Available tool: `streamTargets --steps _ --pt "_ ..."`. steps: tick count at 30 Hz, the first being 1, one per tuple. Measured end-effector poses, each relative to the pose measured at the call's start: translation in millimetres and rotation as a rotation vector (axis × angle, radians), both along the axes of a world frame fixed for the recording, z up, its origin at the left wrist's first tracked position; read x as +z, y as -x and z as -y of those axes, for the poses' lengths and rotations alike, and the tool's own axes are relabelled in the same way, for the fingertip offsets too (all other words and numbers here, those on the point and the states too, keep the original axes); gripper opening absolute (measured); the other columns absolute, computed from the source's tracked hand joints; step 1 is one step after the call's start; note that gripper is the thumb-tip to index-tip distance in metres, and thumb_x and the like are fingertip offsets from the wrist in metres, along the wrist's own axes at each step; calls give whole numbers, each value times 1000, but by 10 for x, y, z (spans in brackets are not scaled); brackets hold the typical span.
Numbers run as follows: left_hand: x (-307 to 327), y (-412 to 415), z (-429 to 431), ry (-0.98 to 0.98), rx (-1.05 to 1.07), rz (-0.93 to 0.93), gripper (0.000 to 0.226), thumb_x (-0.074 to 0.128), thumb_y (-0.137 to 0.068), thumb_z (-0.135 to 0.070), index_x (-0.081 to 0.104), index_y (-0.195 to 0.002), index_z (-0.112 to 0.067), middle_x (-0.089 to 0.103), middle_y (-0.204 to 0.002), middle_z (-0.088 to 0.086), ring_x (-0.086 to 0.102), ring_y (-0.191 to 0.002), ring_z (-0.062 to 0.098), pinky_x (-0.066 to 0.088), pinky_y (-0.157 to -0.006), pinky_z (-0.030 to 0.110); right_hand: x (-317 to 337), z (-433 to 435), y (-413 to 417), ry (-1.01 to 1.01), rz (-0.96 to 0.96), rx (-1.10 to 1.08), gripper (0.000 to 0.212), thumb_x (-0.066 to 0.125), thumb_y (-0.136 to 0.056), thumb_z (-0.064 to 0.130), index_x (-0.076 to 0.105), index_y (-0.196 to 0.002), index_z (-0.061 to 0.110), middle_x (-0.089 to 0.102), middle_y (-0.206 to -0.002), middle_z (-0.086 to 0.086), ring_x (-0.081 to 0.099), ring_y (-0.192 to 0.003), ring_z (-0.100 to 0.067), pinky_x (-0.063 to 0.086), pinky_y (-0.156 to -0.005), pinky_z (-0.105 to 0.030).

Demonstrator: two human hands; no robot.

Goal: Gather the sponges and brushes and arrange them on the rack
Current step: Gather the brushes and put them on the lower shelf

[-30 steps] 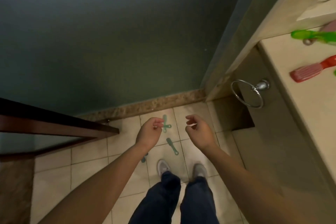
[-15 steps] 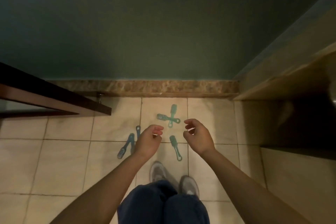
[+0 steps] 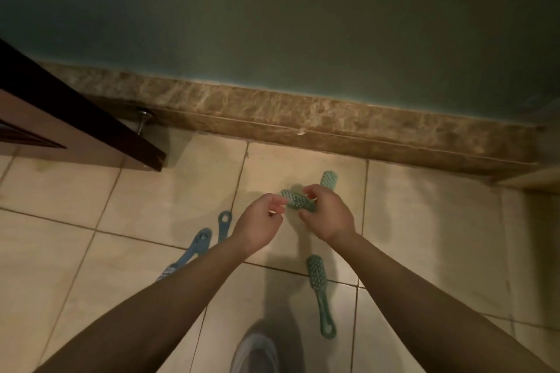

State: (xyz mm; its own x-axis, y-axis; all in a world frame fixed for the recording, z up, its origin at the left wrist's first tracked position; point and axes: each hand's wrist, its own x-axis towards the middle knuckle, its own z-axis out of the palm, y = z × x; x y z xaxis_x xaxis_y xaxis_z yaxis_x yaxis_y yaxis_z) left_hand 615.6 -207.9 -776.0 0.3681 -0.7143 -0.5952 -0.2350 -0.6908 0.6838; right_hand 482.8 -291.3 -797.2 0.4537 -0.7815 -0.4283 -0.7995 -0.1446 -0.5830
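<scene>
– Beneath the dull green painted wall (image 3: 303, 24), on the beige tiled floor (image 3: 106, 191), what does the view show?
– Largest first: a dark brown wooden door (image 3: 75, 118) at left, then a brown marbled skirting (image 3: 333, 127) along the wall's foot. The left hand (image 3: 260, 224) and right hand (image 3: 328, 218) hang above the tiles, fingers loosely curled, gripping nothing.
– And the brushes?
– Five lie on the floor. A pale green plastic bristle brush (image 3: 298, 201) shows in the gap between the hands, with a second green brush (image 3: 328, 180) just beyond the right hand. A third green long-handled brush (image 3: 319, 288) lies near the grey shoe (image 3: 256, 351); a light blue brush (image 3: 197, 248) and a teal looped handle (image 3: 224, 225) lie beside the left forearm.
– Progress?
– Judged barely begun: nothing is gathered, and neither sponges nor rack appear.
</scene>
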Motion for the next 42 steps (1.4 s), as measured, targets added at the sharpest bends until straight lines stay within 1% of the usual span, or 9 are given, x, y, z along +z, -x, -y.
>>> streamTargets --steps 7,11,16,20,24,28,31,36,42 --pt "-352 -76 95 -26 109 -29 32 49 -92 -2 54 -120 -18 63 -111 0 59 -98 15 43 -77 21 -385 137 -206 195 -152 149 35 66 -82 29 59 -117 26 62 -110 1 58 -104 -22 53 -73 -34" --pt "-463 -11 88 -41 221 -91 28 47 -93 -5 51 -118 -18 64 -115 6 63 -99 22 51 -86 33 -461 115 -221 226 -185 187 27 65 -82 27 61 -109 23 61 -106 -1 57 -99 -22 50 -70 -33" --pt "-464 37 116 -44 364 -185 41 51 -97 -21 42 -135 -10 61 -116 8 63 -100 22 51 -95 40 -403 101 -208 66 -26 44 16 63 -80 42 63 -88 27 63 -80 8 60 -76 -15 44 -58 -28" --pt "-341 69 234 -22 442 -348 32 47 -100 -33 57 -120 -10 65 -112 11 64 -99 22 53 -79 30 -333 81 -206 -120 200 51 15 68 -77 40 60 -68 30 61 -62 9 58 -60 -5 44 -55 -28" --pt "-372 110 315 6 487 -302 26 51 -99 -32 59 -105 -8 66 -106 15 64 -95 24 55 -70 29 -289 77 -160 -268 230 141 19 75 -76 28 57 -70 33 60 -65 13 55 -62 1 42 -58 -20" --pt "-400 104 362 46 529 -224 23 45 -100 -35 54 -96 -15 68 -95 13 68 -88 26 54 -89 46 -315 214 -75 -156 253 -192 9 65 -80 34 62 -80 26 63 -77 10 60 -78 -10 49 -71 -31" --pt "-356 153 402 76 584 -323 22 40 -103 -31 50 -105 -12 63 -84 8 65 -69 19 56 -74 35 -346 347 -8 64 60 -318 24 65 -82 37 56 -98 21 60 -98 2 60 -91 -21 48 -73 -35" --pt "-366 226 401 90 559 -319 19 42 -102 -34 50 -90 -20 62 -83 7 61 -60 16 50 -53 24 -456 466 0 106 -210 -267 70 71 -79 46 37 -131 12 44 -130 -12 47 -120 -33 46 -89 -42" --pt "-442 229 371 62 543 -323 22 44 -100 -38 51 -98 -17 63 -87 7 58 -58 14 41 -46 22 -557 437 -47 120 -243 -238 50 67 -82 30 45 -122 10 54 -122 -14 51 -114 -35 48 -86 -43"
